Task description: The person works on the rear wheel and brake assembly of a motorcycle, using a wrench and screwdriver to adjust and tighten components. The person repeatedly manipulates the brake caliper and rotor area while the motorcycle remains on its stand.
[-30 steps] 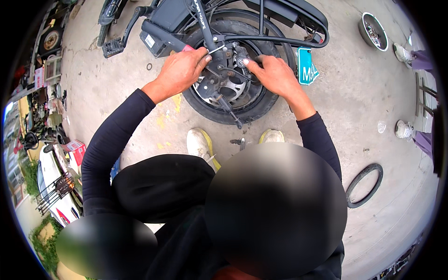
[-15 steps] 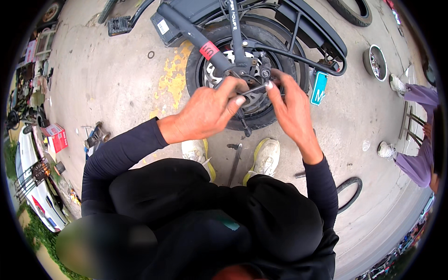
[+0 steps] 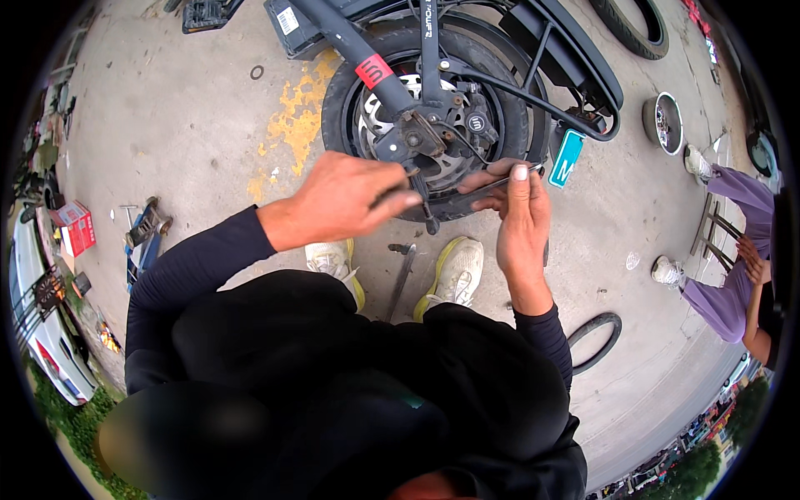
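Note:
An electric bike lies on its side in front of me, its rear wheel (image 3: 333,117) toward me with a brake disc (image 3: 373,133) and a round caliper (image 3: 477,123) showing. My right hand (image 3: 523,221) pinches a slim dark metal rod (image 3: 500,182) between thumb and fingers, over the tyre's near right edge. Beside the kickstand (image 3: 427,212), my left hand (image 3: 342,200) hovers with half-curled fingers, thumb apart, and nothing visible in it. A rusty bracket (image 3: 421,133) sits at the wheel hub, above the left hand.
A long metal bar (image 3: 402,279) lies between my shoes. A metal bowl (image 3: 664,123) with small parts and a loose tyre (image 3: 637,25) are at the far right, a thin tyre (image 3: 596,343) nearer. A seated person (image 3: 725,225) is right; a red box (image 3: 75,229) stands left.
My hands have drawn apart and away from the hub. The right hand has come nearer me with the rod; the left has moved left, uncovering the bracket. The view has shifted slightly.

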Tool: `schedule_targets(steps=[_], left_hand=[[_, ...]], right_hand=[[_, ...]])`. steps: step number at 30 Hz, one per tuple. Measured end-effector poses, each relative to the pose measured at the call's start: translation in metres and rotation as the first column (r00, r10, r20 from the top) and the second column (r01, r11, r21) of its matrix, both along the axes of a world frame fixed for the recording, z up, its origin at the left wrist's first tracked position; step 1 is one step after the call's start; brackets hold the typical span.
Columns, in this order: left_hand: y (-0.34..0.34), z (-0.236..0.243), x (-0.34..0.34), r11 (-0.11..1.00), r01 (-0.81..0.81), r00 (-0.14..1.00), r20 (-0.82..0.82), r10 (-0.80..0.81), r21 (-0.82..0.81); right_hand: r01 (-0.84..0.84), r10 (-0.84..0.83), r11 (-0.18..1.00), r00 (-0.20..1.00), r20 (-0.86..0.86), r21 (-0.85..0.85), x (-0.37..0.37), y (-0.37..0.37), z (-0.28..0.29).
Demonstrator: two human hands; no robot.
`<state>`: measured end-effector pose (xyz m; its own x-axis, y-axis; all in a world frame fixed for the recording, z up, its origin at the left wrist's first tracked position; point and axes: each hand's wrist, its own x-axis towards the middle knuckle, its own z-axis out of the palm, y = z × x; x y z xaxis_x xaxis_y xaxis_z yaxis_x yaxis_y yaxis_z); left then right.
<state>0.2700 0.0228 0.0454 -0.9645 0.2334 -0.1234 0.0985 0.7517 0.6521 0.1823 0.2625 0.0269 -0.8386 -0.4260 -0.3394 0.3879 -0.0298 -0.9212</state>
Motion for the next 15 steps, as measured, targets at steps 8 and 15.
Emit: schedule_targets(steps=[8, 15], left_hand=[[-0.112, -0.153, -0.007, 0.715, -0.686, 0.726, 0.061, 0.685, 0.131], [-0.082, -0.166, -0.003, 0.546, -0.82, 0.572, 0.286, 0.769, 0.174]], right_hand=[[0.003, 0.066, 0.899, 0.988, -0.14, 0.439, 0.005, 0.045, -0.045], [-0.013, 0.066, 0.921, 0.99, -0.124, 0.389, 0.0, 0.031, -0.043]])
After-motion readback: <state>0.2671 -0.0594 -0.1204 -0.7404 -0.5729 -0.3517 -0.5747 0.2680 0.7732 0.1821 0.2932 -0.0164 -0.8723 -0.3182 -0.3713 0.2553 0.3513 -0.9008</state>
